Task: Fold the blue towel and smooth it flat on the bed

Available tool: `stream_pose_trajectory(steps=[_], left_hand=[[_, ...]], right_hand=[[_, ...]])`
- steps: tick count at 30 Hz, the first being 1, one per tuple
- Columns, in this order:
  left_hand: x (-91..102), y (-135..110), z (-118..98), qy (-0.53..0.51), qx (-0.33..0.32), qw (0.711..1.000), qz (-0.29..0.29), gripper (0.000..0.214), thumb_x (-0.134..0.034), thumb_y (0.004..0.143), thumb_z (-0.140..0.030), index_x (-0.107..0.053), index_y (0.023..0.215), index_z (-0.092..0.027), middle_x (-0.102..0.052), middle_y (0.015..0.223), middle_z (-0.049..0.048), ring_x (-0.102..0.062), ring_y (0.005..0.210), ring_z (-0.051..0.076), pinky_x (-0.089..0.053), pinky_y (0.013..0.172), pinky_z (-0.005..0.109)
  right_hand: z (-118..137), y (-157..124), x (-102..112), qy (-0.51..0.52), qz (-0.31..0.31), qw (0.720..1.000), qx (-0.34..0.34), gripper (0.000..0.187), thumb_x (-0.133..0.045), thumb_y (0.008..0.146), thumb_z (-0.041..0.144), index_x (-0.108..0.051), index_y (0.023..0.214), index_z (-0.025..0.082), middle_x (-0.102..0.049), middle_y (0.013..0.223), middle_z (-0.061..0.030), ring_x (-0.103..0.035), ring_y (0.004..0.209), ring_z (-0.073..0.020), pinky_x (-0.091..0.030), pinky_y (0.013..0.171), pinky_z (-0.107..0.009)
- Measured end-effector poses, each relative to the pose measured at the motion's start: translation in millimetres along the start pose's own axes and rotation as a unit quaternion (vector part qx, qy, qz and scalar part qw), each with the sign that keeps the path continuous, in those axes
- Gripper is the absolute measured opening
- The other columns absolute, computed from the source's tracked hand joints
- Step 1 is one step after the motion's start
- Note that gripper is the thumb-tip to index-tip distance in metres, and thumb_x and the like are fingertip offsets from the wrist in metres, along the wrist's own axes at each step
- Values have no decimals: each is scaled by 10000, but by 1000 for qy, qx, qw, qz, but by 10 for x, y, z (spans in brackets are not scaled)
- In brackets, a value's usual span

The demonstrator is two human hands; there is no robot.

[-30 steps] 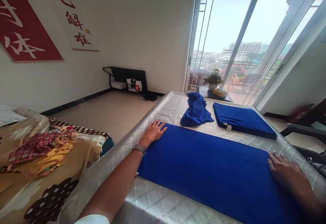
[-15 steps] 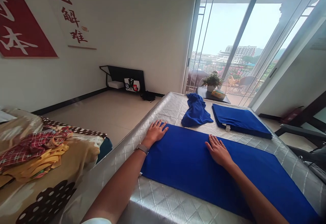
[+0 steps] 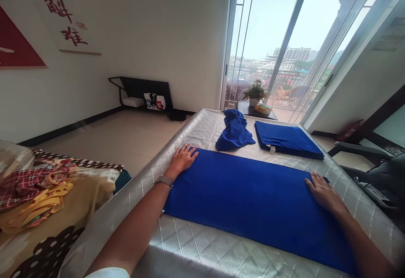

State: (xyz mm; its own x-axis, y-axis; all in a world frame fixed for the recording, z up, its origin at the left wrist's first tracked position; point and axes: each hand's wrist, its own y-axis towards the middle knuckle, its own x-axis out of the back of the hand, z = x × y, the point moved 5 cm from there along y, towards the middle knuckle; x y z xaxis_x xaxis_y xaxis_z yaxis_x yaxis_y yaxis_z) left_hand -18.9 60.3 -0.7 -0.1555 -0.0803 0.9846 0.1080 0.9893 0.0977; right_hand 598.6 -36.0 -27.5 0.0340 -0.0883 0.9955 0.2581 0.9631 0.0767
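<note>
Both hands are fully open here, nothing gripped. The left hand (image 3: 182, 160) lies palm down, fingers (image 3: 190, 151) straight and slightly fanned, pressing the far left corner of the long blue cloth (image 3: 247, 198). The right hand (image 3: 321, 191) is flat too, fingers loosely together, resting on the cloth's right end (fingertips right at its edge). That cloth lies spread flat across the silver quilted mattress (image 3: 196, 248). Count: three blue cloths total, one spread, plus one crumpled blue cloth (image 3: 233, 131) and one folded blue cloth (image 3: 286, 139) side by side behind it. One wristband (image 3: 165, 181), on the left wrist.
</note>
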Motion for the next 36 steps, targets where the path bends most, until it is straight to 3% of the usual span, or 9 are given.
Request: stream_pose_trajectory(steps=[7,11,15,20,22,24,26,28,36], left_hand=[[142,-76,-81,4,-15,998,-57,567,-265,1030,-462,-423,1520,-226,-297,1629,49,-184,1518,288,-103,1242,481],[306,-184,-331,31,-97,989,-104,549,-249,1028,-402,-444,1505,-213,-273,1638,33,-129,1532,238,-34,1254,427],[266,-286,-984,13,-151,984,-89,550,-234,1038,-404,-464,1489,-188,-337,1610,76,-224,1509,261,-121,1244,440],[-120,-339,-2218,-41,-267,962,-33,626,-181,1045,-531,-363,1547,-206,-351,1600,89,-256,1500,228,-168,1236,426],[-241,-293,-2519,-69,-257,964,-21,665,-164,1033,-577,-341,1559,-211,-333,1606,95,-237,1507,232,-171,1238,436],[-314,-233,-2629,-86,-229,970,-5,692,-153,1022,-603,-330,1565,-213,-325,1608,99,-231,1508,243,-177,1237,451],[-335,-193,-2566,-90,-212,973,12,705,-145,1014,-625,-322,1568,-227,-314,1613,85,-222,1511,243,-167,1239,457],[-304,-172,-2344,-87,-197,976,26,724,-136,1005,-653,-320,1567,-236,-291,1624,68,-203,1516,238,-149,1242,457],[-6,-137,-687,-30,-83,995,39,714,-134,1017,-641,-296,1572,-222,-252,1639,54,-188,1519,229,-119,1236,446]], right_hand=[[183,-60,80,11,3,1000,-10,821,-85,949,557,-255,1572,50,-235,1647,-127,-180,1520,-262,-153,1239,-478],[193,-65,99,11,-2,1000,-11,813,-80,949,549,-261,1573,60,-243,1646,-117,-191,1518,-253,-154,1238,-470],[202,-56,89,19,5,1000,-10,814,-84,947,544,-256,1574,54,-226,1651,-109,-170,1522,-252,-136,1241,-468],[186,-44,70,29,-9,1000,-9,803,-108,948,545,-271,1572,66,-249,1644,-112,-190,1517,-259,-152,1237,-478],[172,-36,56,29,-14,999,-4,800,-113,946,536,-275,1569,61,-259,1639,-118,-189,1518,-258,-158,1236,-481],[159,-26,44,29,-17,999,1,804,-113,942,535,-275,1568,57,-273,1634,-124,-193,1517,-257,-163,1235,-480],[148,-19,38,30,-15,999,3,817,-107,936,547,-275,1569,59,-273,1634,-123,-193,1517,-257,-164,1236,-476],[143,-17,36,33,-13,999,4,834,-97,930,562,-271,1571,57,-256,1640,-119,-183,1519,-259,-157,1238,-476],[93,17,-26,48,-22,999,13,856,-101,917,594,-270,1571,69,-262,1638,-117,-177,1521,-253,-136,1240,-485]])
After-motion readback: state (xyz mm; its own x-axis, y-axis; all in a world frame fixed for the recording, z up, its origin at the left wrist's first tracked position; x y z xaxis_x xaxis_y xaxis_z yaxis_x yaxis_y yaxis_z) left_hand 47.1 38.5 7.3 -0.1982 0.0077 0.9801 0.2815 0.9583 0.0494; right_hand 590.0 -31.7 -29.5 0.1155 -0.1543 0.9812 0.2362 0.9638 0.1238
